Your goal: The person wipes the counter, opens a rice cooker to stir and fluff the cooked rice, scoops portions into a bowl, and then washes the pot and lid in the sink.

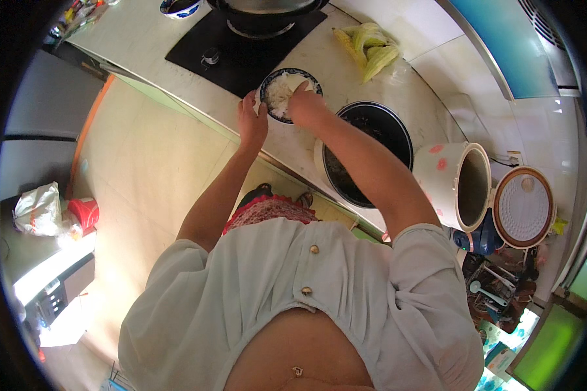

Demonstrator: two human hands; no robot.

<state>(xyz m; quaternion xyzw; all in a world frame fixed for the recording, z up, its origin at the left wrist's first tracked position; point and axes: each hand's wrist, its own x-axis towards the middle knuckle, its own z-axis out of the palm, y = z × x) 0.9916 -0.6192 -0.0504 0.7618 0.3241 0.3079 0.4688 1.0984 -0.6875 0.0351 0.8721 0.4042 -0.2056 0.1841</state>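
A blue-patterned bowl full of white rice stands on the countertop, in front of the stove. My left hand holds its left rim, the thumb at the near side. Over the bowl's right side, my right hand is curled with its fingers at the rice. Something flat and white, perhaps a rice paddle, shows beside those fingers; its grip is hidden by the hand. Below my right forearm lies a dark round inner pot with some residue inside.
A black wok sits on the black gas stove, near a small bowl. Corn cobs in husks lie by the tiled wall. To the right are an open rice cooker, its lid and a utensil rack.
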